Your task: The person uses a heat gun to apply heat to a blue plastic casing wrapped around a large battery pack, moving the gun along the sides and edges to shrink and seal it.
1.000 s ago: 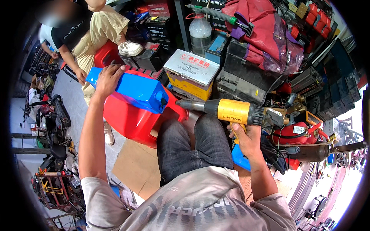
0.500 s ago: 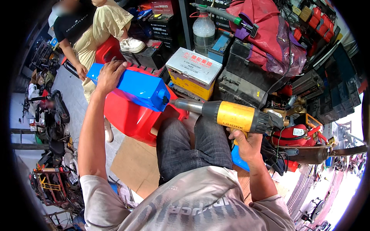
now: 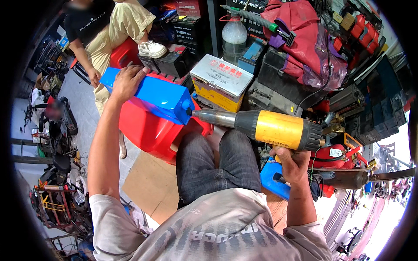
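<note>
Gap: yellow-and-black heat gun [image 3: 278,129] is nearer the glossy blue boxy plastic can [image 3: 159,100], its steel nozzle [image 3: 217,117] just beside the can's dark end spot [image 3: 189,112]
Left hand [image 3: 129,82]: spread over can
Right hand [image 3: 294,162]: curled round gun
Can: atop glossy red plastic support [image 3: 146,135]
Progress: nozzle apparently placed; spot's completion cannot be told

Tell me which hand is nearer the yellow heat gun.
The right hand, which holds the heat gun by its handle; the left hand rests on the blue container, beyond the nozzle.

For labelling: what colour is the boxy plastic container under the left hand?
The container is blue, clearest in the head view.
</note>
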Tool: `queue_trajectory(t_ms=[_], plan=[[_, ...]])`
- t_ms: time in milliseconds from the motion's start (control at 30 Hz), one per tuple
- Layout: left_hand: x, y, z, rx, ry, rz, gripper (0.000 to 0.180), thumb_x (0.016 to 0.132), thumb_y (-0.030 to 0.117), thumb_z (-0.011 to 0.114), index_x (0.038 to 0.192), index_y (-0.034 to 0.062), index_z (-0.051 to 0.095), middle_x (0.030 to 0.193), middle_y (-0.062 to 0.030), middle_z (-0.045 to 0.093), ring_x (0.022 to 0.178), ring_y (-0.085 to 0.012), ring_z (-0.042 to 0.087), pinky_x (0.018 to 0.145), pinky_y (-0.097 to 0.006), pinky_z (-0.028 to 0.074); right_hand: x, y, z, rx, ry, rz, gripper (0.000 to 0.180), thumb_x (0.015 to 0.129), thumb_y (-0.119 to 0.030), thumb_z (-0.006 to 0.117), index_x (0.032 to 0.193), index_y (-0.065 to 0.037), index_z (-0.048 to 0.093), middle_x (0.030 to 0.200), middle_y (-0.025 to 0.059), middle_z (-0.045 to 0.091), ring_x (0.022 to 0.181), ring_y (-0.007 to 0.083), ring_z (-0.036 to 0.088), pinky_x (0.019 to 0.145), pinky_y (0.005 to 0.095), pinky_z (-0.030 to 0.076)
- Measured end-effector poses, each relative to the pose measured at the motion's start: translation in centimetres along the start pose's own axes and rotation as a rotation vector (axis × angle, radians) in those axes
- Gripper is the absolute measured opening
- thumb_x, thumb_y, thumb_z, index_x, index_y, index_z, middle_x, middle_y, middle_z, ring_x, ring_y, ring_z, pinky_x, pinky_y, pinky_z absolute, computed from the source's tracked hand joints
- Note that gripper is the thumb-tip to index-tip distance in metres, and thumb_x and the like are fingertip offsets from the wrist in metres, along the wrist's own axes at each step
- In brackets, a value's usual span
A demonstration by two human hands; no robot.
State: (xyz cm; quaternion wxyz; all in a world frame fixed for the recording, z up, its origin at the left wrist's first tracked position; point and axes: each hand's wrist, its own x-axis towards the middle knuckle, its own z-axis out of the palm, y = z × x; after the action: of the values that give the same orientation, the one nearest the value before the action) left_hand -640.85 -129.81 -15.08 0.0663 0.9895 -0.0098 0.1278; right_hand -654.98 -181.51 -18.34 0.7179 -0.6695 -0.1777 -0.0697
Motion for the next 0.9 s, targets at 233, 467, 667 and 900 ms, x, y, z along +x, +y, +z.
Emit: queue_trajectory(t_ms=[233, 467, 667, 900], plan=[[0.1, -0.4, 0.2, -0.011, 0.010, 0.003, 0.058, 0.107, 0.052, 0.044, 0.127, 0.0053, 0.072, 0.139, -0.0149, 0.066, 0.134, -0.0382, 0.052, 0.116, -0.047, 0.036, 1.0, -0.1, 0.5, -0.007, -0.007, 0.019, 0.024, 0.099, -0.008, 0.067, 0.120, 0.004, 0.067, 0.102, 0.0084, 0.071, 0.084, 0.0125, 0.067, 0.067, 0.0262, 0.055], [0.0, -2.2, 0.8, -0.028, 0.066, -0.025, 0.061, 0.103, 0.059, 0.051, 0.131, 0.0092, 0.071, 0.143, -0.0178, 0.063, 0.138, -0.0377, 0.051, 0.117, -0.049, 0.036, 1.5, 0.7, 0.6, 0.066, 0.065, 0.115, 0.028, 0.099, -0.011, 0.069, 0.122, 0.005, 0.066, 0.102, 0.0100, 0.072, 0.084, 0.0143, 0.069, 0.065, 0.0278, 0.058], [0.1, -1.1, -0.8, 0.125, 0.133, -0.543, 0.076, 0.093, 0.072, 0.056, 0.141, 0.0136, 0.065, 0.154, -0.0252, 0.050, 0.144, -0.0445, 0.043, 0.119, -0.052, 0.036, 1.4, 1.9, 0.2, -0.046, 0.114, 0.066, 0.029, 0.101, -0.019, 0.070, 0.119, 0.004, 0.069, 0.096, 0.0099, 0.073, 0.075, 0.0141, 0.069, 0.060, 0.0276, 0.057], [0.3, -5.0, -2.0, -0.029, 0.123, -0.911, 0.105, 0.082, 0.070, 0.072, 0.150, -0.0054, 0.049, 0.151, -0.0321, 0.051, 0.138, -0.0467, 0.053, 0.115, -0.052, 0.043, 1.4, 1.9, 0.4, -0.116, 0.121, 0.050, 0.024, 0.097, -0.017, 0.074, 0.109, 0.004, 0.073, 0.083, 0.0051, 0.074, 0.063, 0.0111, 0.065, 0.059, 0.0275, 0.053]])
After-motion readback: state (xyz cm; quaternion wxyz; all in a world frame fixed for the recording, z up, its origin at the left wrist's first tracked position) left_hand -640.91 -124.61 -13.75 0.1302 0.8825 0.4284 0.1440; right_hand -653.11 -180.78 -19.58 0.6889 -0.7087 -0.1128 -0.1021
